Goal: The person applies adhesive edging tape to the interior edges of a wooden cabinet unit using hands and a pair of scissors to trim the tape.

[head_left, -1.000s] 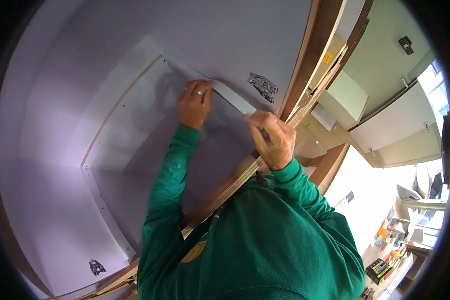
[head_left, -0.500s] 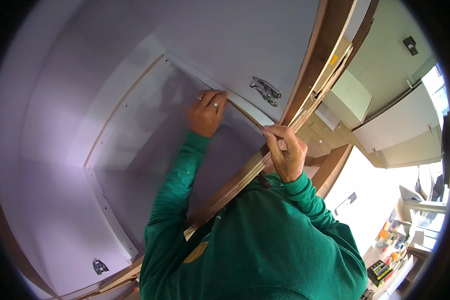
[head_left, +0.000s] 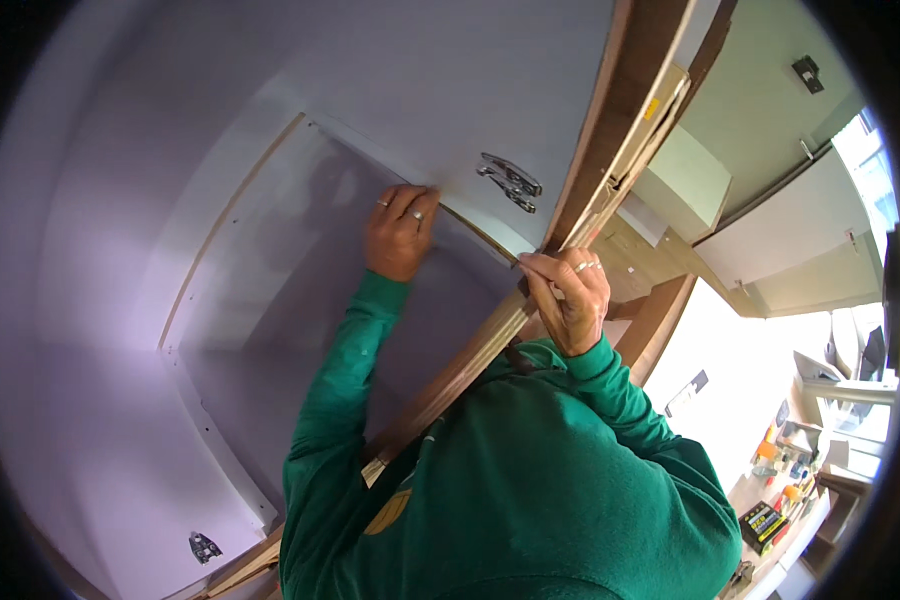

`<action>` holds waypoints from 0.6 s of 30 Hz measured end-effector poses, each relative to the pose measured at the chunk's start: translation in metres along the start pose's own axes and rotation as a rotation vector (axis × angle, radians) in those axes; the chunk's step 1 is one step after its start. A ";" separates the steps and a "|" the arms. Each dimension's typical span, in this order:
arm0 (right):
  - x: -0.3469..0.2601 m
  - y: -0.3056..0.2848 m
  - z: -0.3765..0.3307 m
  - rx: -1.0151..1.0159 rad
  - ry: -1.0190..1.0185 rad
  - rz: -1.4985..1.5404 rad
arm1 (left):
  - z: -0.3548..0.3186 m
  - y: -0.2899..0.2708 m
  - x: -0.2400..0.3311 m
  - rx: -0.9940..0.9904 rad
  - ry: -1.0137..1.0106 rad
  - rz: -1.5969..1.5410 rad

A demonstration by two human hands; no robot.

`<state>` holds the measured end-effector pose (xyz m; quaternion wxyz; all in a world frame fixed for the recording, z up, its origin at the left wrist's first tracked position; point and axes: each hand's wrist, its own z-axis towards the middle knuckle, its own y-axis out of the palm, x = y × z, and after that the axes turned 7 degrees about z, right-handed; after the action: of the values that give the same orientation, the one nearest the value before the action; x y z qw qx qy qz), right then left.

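Observation:
A thin brown strip [head_left: 479,233] runs along a pale batten [head_left: 510,228] on the inner wall of a white cabinet. My left hand [head_left: 400,235] has its fingers bunched over the strip's far end, with the fingertips closed on it. At the near end, by the cabinet's wooden front edge [head_left: 470,365], my right hand [head_left: 573,297] pinches the strip between thumb and forefinger. Rings show on both hands. What lies under the left fingertips is hidden.
A metal hinge plate [head_left: 510,182] is fixed to the wall just beyond the strip, and another hinge [head_left: 204,547] sits at lower left. Plywood edges [head_left: 615,140] rise beside my right hand. Further right, tools and boxes lie on a worktop [head_left: 785,500].
The whole view has shifted slightly, so the cabinet sits further left. Both hands stay on the strip; my right hand has turned a little, showing its rings.

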<state>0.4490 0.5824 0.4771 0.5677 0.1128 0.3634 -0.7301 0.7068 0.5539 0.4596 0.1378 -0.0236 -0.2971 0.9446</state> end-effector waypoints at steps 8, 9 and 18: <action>0.018 -0.002 -0.003 -0.020 -0.157 -0.041 | 0.004 -0.004 -0.004 -0.071 0.073 0.039; 0.021 -0.002 -0.004 -0.040 -0.185 -0.058 | 0.003 -0.003 -0.005 -0.064 0.067 0.044; 0.030 -0.001 0.004 -0.049 -0.306 -0.076 | 0.006 -0.009 -0.001 -0.086 0.074 0.089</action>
<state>0.4396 0.5568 0.4629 0.5910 -0.0275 0.2942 -0.7506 0.7097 0.5576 0.4695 0.1054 -0.0776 -0.3307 0.9346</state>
